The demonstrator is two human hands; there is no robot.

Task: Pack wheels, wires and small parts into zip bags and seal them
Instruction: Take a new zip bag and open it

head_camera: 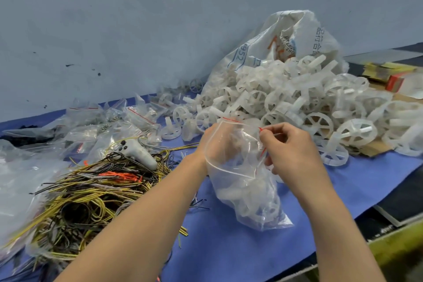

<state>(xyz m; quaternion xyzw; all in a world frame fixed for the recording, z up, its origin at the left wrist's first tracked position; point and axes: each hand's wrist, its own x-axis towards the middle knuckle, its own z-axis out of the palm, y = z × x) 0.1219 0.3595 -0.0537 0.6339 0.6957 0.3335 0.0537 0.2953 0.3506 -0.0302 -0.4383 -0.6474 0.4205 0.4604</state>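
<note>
Zip bag (pixel 242 181), clear, red-lined mouth unsealed, part-filled with white wheels, base resting on blue table cover (pixel 229 249); left hand (pixel 215 144) inside or behind the mouth, grip hidden by the plastic; right hand (pixel 290 149) pinching the near rim. Risk, judged: seal track misaligned or wheel spoke caught in the mouth, leaving the strip part-open; loose rim grip tipping contents out. Surroundings: loose wheel heap (pixel 309 107) and woven sack (pixel 286 36) just beyond right hand; wire tangle (pixel 91 192) with white controller (pixel 137 151) left of left forearm; filled small bags (pixel 109 121) beyond; nothing between the hands blocking closure.
</note>
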